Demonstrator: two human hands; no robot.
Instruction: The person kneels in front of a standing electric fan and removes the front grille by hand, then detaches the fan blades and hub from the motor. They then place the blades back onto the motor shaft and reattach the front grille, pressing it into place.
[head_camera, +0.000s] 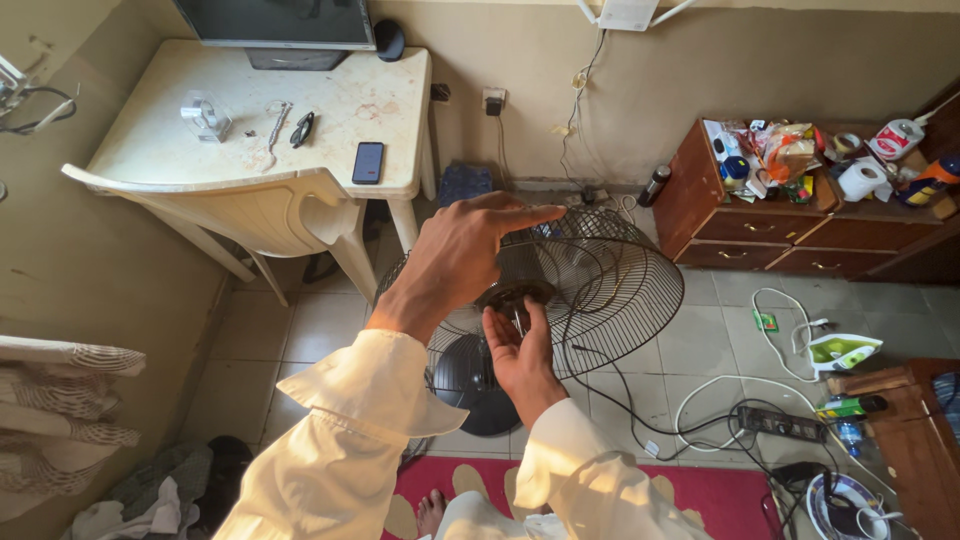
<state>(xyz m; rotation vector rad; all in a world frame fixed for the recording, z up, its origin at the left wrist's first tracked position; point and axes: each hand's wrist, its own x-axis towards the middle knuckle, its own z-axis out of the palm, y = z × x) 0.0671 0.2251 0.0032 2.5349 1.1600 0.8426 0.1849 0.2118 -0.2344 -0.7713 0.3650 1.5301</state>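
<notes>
Cream sleeves (350, 450) fill the foreground. The right hand (520, 350) pinches the hub (515, 295) of the wire fan guard (610, 285) at centre; the left hand (455, 255) rests open-fingered on its rim at eleven o'clock. One-sided pressure could tip the guard — fingers may slip between the wires.

pretty cramped around the fan's wire guard (610, 285): the plastic chair (270, 215) and table (300, 110) crowd it on the left, the wooden drawer chest (760, 235) sits back right, and cables (720, 400) plus a power strip (780, 425) sprawl over the tiles on the right. the left hand (455, 255) arches over the guard's top and the right hand (520, 345) sits at the hub, so the open way in is from the front, over the red rug (700, 495), or the bare tiles (300, 340) under the chair.
</notes>
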